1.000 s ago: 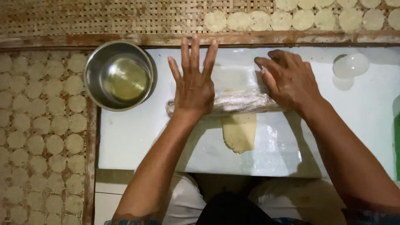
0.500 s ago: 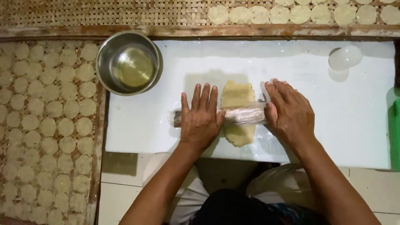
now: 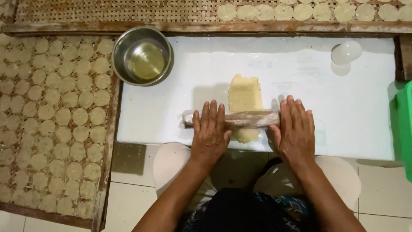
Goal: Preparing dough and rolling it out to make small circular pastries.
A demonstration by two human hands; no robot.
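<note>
A long strip of pale yellow dough (image 3: 245, 94) lies on a white board (image 3: 300, 77). A wrapped rolling pin (image 3: 251, 119) lies across the near end of the dough. My left hand (image 3: 209, 131) presses flat on the pin's left part, fingers together and stretched out. My right hand (image 3: 295, 129) presses flat on its right end in the same way. Both palms rest on top of the pin rather than curling around it.
A steel bowl (image 3: 143, 56) with yellowish liquid stands at the board's far left corner. A clear round lid (image 3: 346, 52) lies far right. Woven trays (image 3: 56, 116) on the left and at the back hold several round dough discs. A green container (image 3: 404, 129) stands at right.
The rolling pin and both hands have come back toward me, from the far part of the board to its near edge. The flattened dough now shows beyond the pin.
</note>
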